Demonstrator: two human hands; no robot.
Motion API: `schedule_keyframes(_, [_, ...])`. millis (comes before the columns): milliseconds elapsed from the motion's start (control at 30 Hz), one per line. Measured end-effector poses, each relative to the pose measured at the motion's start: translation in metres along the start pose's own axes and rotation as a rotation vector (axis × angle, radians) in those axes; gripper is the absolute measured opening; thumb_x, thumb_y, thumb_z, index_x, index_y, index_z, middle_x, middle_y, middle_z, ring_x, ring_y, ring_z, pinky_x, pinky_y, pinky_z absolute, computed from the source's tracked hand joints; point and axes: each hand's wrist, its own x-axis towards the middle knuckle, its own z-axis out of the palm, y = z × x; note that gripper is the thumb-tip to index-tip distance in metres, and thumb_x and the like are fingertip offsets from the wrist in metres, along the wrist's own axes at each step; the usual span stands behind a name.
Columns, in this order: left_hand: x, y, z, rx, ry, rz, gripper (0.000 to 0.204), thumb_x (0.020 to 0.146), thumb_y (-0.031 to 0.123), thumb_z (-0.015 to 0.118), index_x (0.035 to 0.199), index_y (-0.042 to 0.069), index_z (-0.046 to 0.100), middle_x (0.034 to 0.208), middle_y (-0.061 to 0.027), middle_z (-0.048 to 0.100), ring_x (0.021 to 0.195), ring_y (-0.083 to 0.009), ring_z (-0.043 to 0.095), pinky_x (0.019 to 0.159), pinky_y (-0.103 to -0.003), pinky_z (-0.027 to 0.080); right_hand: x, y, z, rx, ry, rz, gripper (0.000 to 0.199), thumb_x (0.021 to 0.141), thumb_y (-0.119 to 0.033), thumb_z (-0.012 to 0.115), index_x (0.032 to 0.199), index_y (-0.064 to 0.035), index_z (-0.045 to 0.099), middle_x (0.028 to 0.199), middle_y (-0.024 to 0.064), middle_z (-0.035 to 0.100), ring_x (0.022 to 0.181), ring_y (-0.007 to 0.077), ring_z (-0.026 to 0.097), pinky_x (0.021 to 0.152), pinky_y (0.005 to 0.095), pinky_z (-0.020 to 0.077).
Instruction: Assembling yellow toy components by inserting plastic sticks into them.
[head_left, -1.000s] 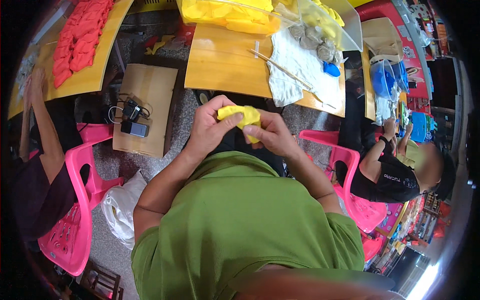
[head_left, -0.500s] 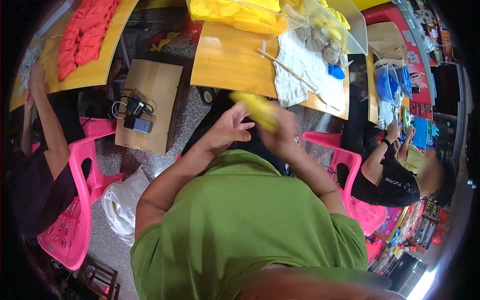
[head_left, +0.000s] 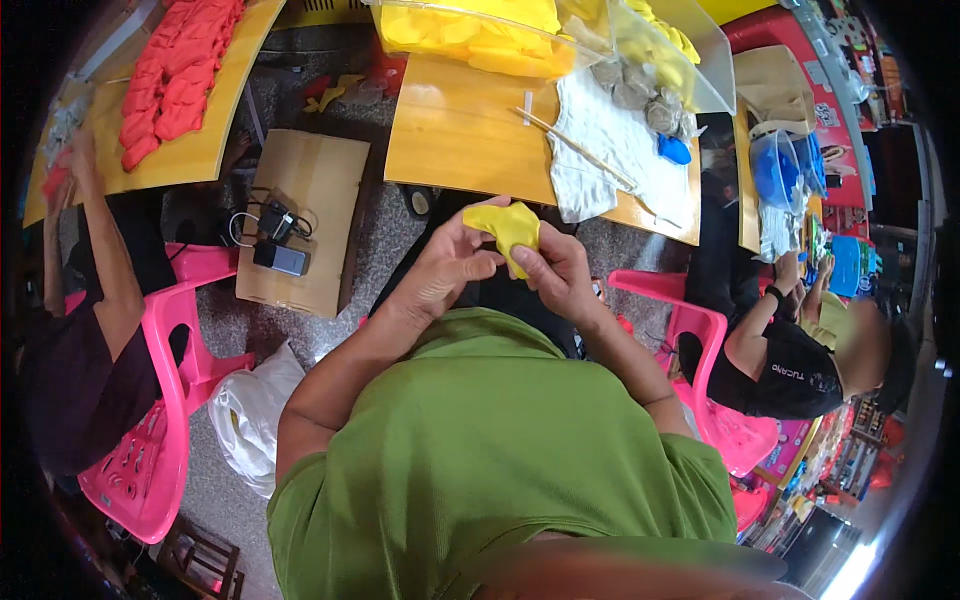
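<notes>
A soft, smooth yellow piece [head_left: 516,228], thin and creased, is held above my lap, just off the table's near edge. My left hand [head_left: 447,264] pinches its left end, the thumb pointing to the right below it. On the other side my right hand [head_left: 562,272] is closed on the piece, its thumb pressed on the lower part. Whether the piece is a balloon, a glove or something else I cannot tell. Beyond the hands, similar yellow pieces [head_left: 480,40] fill a clear bin at the far side of the wooden table [head_left: 450,130].
A white cloth [head_left: 590,150] with a thin stick [head_left: 575,150] lies on the table, near grey bundles [head_left: 630,85] and a blue piece [head_left: 674,149]. A cardboard box [head_left: 310,190] carries a power adapter. People sit at left and right beside pink chairs [head_left: 165,400].
The yellow piece was blurred in my right hand, apart from my open left hand. Now my left fingers grip it too, and my right thumb presses on it.
</notes>
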Motion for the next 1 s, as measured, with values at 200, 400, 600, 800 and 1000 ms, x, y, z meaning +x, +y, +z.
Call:
schedule_keyframes(200, [0.005,0.017,0.006,0.313,0.211,0.043,0.028,0.082,0.011,0.064,0.108,0.002,0.058,0.090,-0.0018,0.060,0.072,-0.0059,0.052,0.064,-0.019,0.042,0.002,0.013,0.002,0.292,-0.019,0.077,0.023,0.088,-0.024,0.058,0.092,-0.0012,0.056,0.073,0.0007,0.054,0.065,0.0064,0.052,0.058,0.0223,0.0435])
schedule_keyframes(400, [0.004,0.029,0.009,0.599,0.220,0.158,0.033,0.081,0.011,0.065,0.111,0.000,0.057,0.087,-0.0024,0.059,0.071,-0.0073,0.053,0.061,-0.020,0.044,0.004,0.018,0.007,0.385,-0.011,0.062,0.027,0.087,-0.022,0.059,0.101,0.0005,0.054,0.078,0.0039,0.058,0.069,0.0090,0.055,0.061,0.0215,0.0450])
schedule_keyframes(600, [-0.001,0.030,0.006,0.461,0.290,0.133,0.023,0.082,0.009,0.064,0.102,0.001,0.057,0.083,-0.0022,0.059,0.071,-0.0061,0.054,0.061,-0.019,0.044,0.008,0.020,0.008,0.349,-0.028,0.069,0.030,0.086,-0.021,0.061,0.105,0.0004,0.052,0.085,0.0060,0.059,0.071,0.0107,0.057,0.062,0.0227,0.0466])
schedule_keyframes(800, [0.000,0.023,0.016,0.913,0.300,0.253,0.010,0.083,0.007,0.060,0.086,0.001,0.053,0.076,-0.0040,0.057,0.066,-0.0087,0.055,0.057,-0.024,0.046,0.011,0.005,0.017,0.483,-0.067,0.121,0.027,0.087,-0.018,0.060,0.106,-0.0014,0.051,0.083,0.0043,0.059,0.069,0.0094,0.057,0.060,0.0218,0.0469])
schedule_keyframes(1000, [-0.004,0.022,0.016,0.689,0.318,0.339,0.030,0.077,0.003,0.069,0.100,0.001,0.050,0.082,-0.0034,0.055,0.073,-0.0110,0.056,0.064,-0.023,0.047,0.015,0.000,0.024,0.615,0.029,0.130,0.024,0.089,-0.021,0.056,0.101,0.0000,0.051,0.078,0.0059,0.059,0.064,0.0102,0.056,0.053,0.0228,0.0467])
